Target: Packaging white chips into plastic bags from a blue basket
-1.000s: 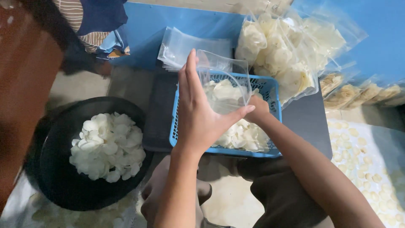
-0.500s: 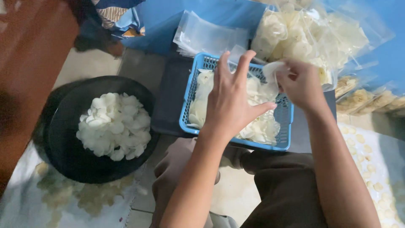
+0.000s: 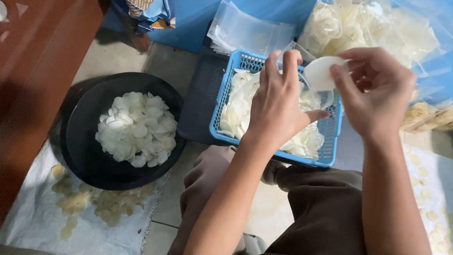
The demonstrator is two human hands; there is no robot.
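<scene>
My left hand [image 3: 278, 101] hovers over a blue plastic basket [image 3: 325, 158] and pinches the rim of a clear plastic bag [image 3: 325, 99] that stands in it. My right hand [image 3: 377, 92] is raised at the right and holds a round white chip [image 3: 321, 73] in its fingertips, just above the bag's mouth. The basket holds many thin white chips [image 3: 238, 111]; the bag is mostly hidden behind my left hand.
A black round basin [image 3: 82, 146] with a heap of white chips sits at the left on a pale sack. Empty clear bags [image 3: 245, 30] lie behind the basket, filled chip bags [image 3: 377, 28] at the back right. My knees are below the basket.
My right hand has come up out of the basket and moved right with a chip. My left hand has stayed on the bag. The view has shifted closer.
</scene>
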